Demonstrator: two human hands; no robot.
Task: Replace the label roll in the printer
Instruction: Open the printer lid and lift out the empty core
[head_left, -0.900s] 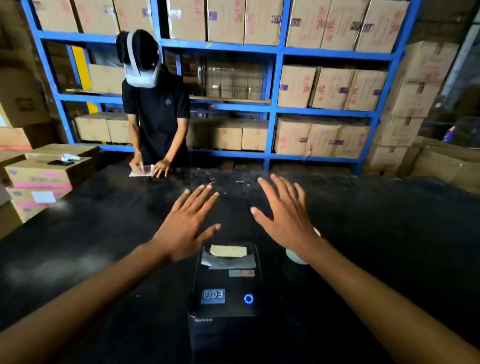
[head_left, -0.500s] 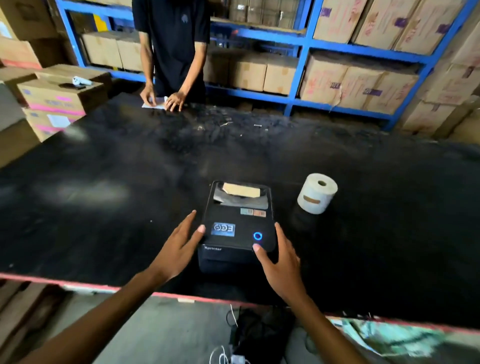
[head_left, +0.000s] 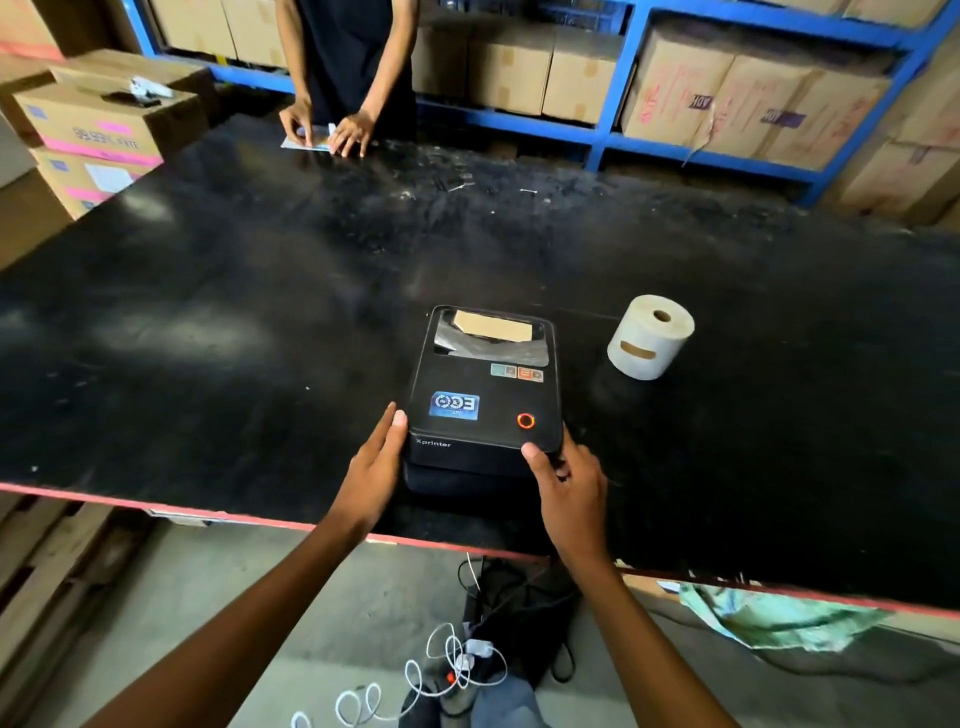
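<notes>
Both hands sit at the near corners of the printer (head_left: 485, 395); the left hand (head_left: 375, 467) lies flat against the left front corner with fingers straight and the thumb tip touching the lid's edge, loose rather than clenched; the right hand (head_left: 571, 486) wraps the right front corner, thumb pressed on the lid's top edge and fingers curled round the side, gripping the casing; the black printer stands close to the near edge of the black table (head_left: 208, 312), its lid down, a ring light (head_left: 525, 421) glowing red-orange near the right thumb and a blue sticker (head_left: 454, 405) beside it; through the window at the back of the lid a tan cardboard piece (head_left: 493, 327) shows (whether any labels remain on it I cannot tell); the label roll (head_left: 650, 344) rests on the table to the right of the printer, apart from it, tilted with its core hole facing up; across the table a second person (head_left: 348, 57) has both hands on a paper (head_left: 304, 144); cardboard boxes (head_left: 727, 98) fill blue shelving behind; white cables (head_left: 415, 675) lie on the floor below the table edge
</notes>
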